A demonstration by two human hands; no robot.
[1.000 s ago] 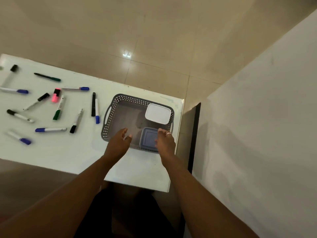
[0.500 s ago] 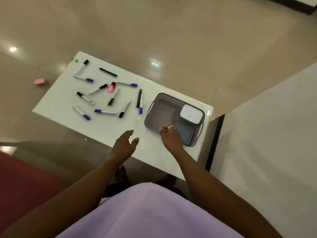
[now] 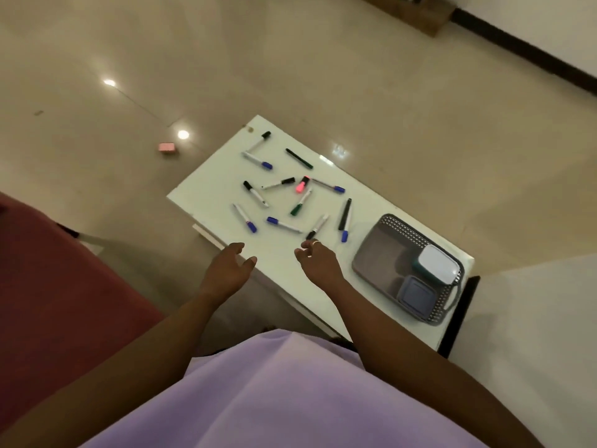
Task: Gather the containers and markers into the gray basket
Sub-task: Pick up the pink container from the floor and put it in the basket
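Nearest: my lavender cloth shirt [image 3: 290, 392] fills the bottom of the view, both bare forearms reaching forward from it. A dark red surface [image 3: 48, 270] lies to the left.

My left hand [image 3: 226, 270] hangs over the near edge of the white rectangular table [image 3: 210, 189], fingers loose and spread, holding nothing. My right hand [image 3: 318, 265] is above the tabletop, a thin ring [image 3: 316, 243] on one finger, fingers loosely curled with nothing in them. The fingertips are just beside the black cap of a white-barrelled marker [image 3: 317, 227]; whether they touch it I cannot tell.

At the table's right end is the gray perforated plastic basket [image 3: 403, 232]. Inside it, at the right end, are a blue-gray square lidded container [image 3: 415, 295] and, just beyond it, a white-lidded container with a teal base [image 3: 436, 265].

All markers lie on the table, outside the basket. Nearest row: two blue-capped white markers [image 3: 282, 224] [image 3: 245, 218]. Just left of the basket is a black marker [image 3: 345, 214] side by side with a blue-capped one [image 3: 345, 232].

Middle: green-capped marker [image 3: 301, 202], pink highlighter [image 3: 302, 185], slim blue-tipped pen [image 3: 328, 185], two black-capped markers [image 3: 255, 194] [image 3: 279, 183].

Far end: dark slim green-tipped pen [image 3: 298, 158], blue-capped marker [image 3: 257, 160], black-capped marker [image 3: 260, 140].

Beyond, on the glossy beige tiled floor [image 3: 323, 59], sits a small pink block [image 3: 167, 148].
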